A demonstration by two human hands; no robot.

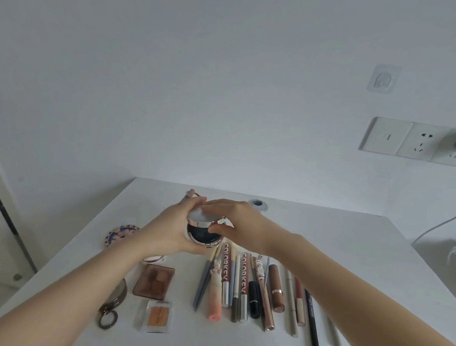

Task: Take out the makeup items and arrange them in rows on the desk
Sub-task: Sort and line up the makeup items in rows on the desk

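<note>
- The left hand [170, 229] cups a round silver compact [204, 229] from the side and below, its fingers curled round the case; the compact is held in the air above the far end of the row of pens and sticks.
- The right hand [231, 222] has its fingers spread over the lid and its thumb at the front edge, pinching it; the lid stands partly open over a dark inside.
- To do this step well, I judge it best to press the lid fully down before setting the compact on the table [351, 251], flat, beside the other cases.
- Containers: the brown palette [154, 281] shows several brown pans through its lid; the small clear case [157, 317] holds one orange pan.
- What the compact holds cannot be made out beyond the dark surface.
- No bag or pouch is in view.
</note>
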